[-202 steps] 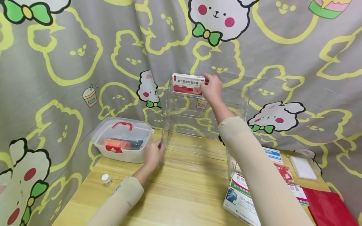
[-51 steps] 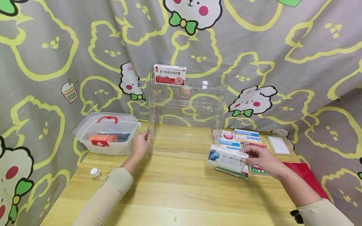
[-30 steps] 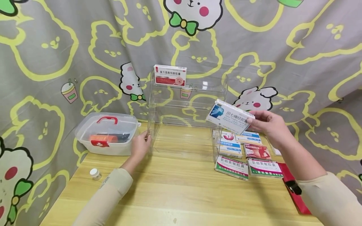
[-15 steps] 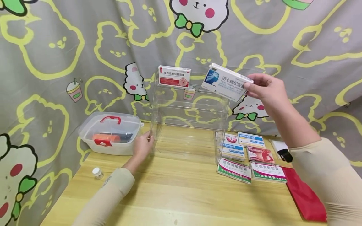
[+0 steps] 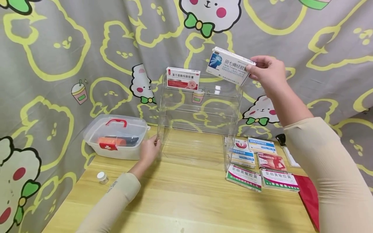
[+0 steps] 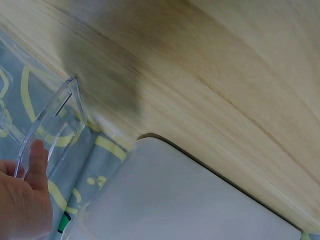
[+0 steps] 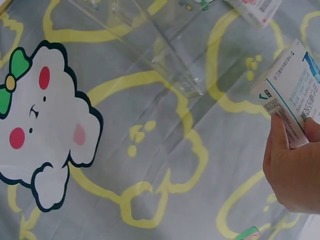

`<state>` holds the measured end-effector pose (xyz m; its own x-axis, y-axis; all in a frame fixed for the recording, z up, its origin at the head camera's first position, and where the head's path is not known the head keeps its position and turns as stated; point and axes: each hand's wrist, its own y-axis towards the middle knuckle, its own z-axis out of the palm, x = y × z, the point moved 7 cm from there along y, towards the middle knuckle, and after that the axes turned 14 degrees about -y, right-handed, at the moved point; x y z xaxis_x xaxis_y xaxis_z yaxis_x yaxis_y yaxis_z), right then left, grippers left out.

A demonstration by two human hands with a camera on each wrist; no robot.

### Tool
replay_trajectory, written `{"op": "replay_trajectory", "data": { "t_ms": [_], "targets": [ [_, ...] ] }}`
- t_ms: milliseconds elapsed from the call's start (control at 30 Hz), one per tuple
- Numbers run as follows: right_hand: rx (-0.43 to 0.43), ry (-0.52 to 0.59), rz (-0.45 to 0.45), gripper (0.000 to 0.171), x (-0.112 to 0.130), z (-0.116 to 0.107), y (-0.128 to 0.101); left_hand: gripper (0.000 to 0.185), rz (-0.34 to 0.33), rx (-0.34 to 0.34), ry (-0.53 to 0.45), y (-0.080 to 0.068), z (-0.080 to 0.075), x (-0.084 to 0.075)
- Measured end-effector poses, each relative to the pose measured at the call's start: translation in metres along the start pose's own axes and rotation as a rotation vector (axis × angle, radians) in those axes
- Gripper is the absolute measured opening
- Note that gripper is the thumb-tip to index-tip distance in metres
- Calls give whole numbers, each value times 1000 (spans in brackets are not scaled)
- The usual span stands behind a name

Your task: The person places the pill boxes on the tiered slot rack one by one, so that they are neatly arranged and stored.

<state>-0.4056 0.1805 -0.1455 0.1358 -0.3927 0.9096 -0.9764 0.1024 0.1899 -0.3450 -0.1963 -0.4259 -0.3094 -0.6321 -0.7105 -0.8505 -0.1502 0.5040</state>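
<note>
holding blue-white box reading 田七痛经胶囊, right hand above clear rack

Your head camera looks forward and down at the clear rack from a little way back. Both wrist cameras sit close, each sharing that rack with it.
</note>
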Motion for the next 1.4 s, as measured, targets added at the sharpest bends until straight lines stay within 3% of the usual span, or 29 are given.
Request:
{"op": "replay_trajectory", "data": {
  "t_ms": [300,533,933,1400],
  "targets": [
    [-55,-83,2,34,-17,9,35,13,17,-5,-8,-5,2,-3],
    [-77,-149,-13,35,-30,11,44,17,7,-5,-13,-9,6,-1],
    [-70,-271,-55,34,-31,15,54,15,61,-29,-9,-4,3,-5],
    [-52,-596,-116,38,-35,30,56,14,28,-19,27,0,2,-2]
  ]
}}
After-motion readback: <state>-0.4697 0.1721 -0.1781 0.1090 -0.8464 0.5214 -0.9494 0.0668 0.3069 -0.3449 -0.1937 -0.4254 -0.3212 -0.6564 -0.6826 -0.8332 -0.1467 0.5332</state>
